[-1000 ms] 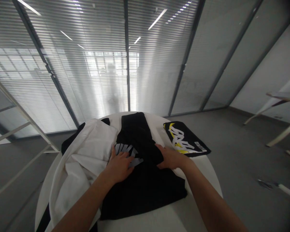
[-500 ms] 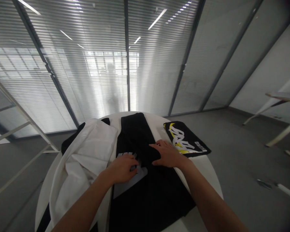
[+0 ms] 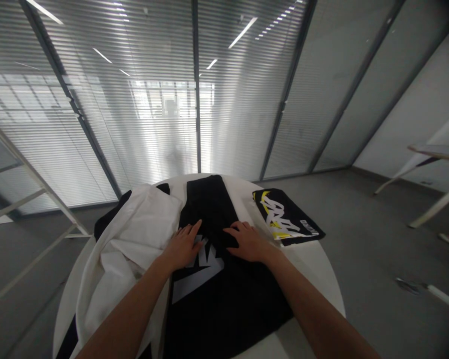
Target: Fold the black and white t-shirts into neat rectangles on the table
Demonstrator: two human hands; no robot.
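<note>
A black garment with a grey print lies lengthwise on the round white table, folded into a long strip that narrows toward the far edge. My left hand rests on its left side beside the print, fingers spread. On its right side lies my right hand, palm down with the fingers apart. Left of it is a crumpled white garment with black parts. A folded black garment with white and yellow graphics sits at the table's right edge.
Behind the table stands a glass partition with blinds. A white metal frame is at the left. White furniture legs and a pale rod on the floor show at the right.
My left hand has moved slightly away from me and left, uncovering more of the grey print. My right hand has shifted a little left, and the fabric between them looks flatter.
</note>
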